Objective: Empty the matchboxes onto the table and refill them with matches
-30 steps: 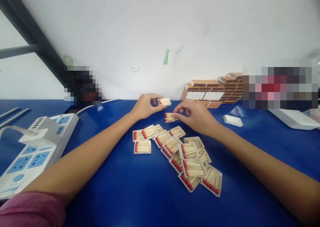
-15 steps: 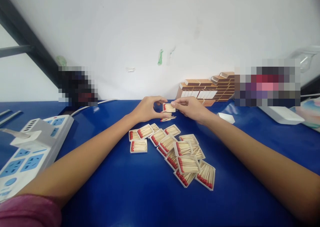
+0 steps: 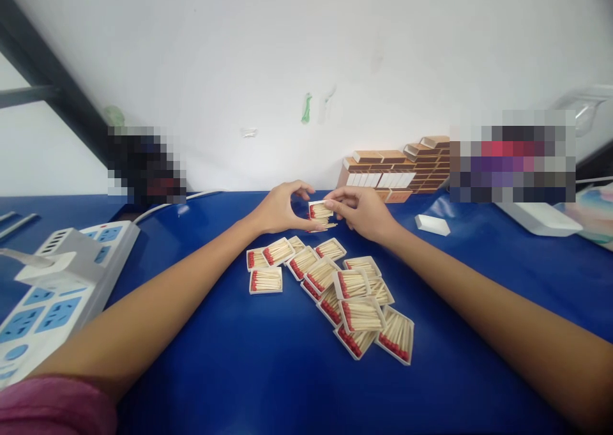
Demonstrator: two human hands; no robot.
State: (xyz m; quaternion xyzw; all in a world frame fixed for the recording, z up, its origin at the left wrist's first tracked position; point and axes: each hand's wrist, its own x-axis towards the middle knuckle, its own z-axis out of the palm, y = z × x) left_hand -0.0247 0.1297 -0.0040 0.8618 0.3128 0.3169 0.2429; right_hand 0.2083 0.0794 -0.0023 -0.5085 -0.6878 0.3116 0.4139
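My left hand (image 3: 280, 208) and my right hand (image 3: 361, 210) meet over the far middle of the blue table (image 3: 239, 371). Both pinch one small open matchbox tray (image 3: 320, 211) filled with red-tipped matches, the left from its left side, the right from its right. A few loose matches (image 3: 322, 226) lie just under that tray. Nearer to me lies a cluster of several open trays of matches (image 3: 335, 288), spread from centre toward the right.
A white power strip (image 3: 52, 288) with a plugged adapter sits at the left. Stacked brown matchbox sleeves (image 3: 397, 167) stand against the white wall at the back right. A single white sleeve (image 3: 431, 225) lies to the right of my hands. A white object (image 3: 541, 219) rests far right.
My right hand has risen from the loose matches on the table to the tray held by my left hand. Now both hands grip that tray together.
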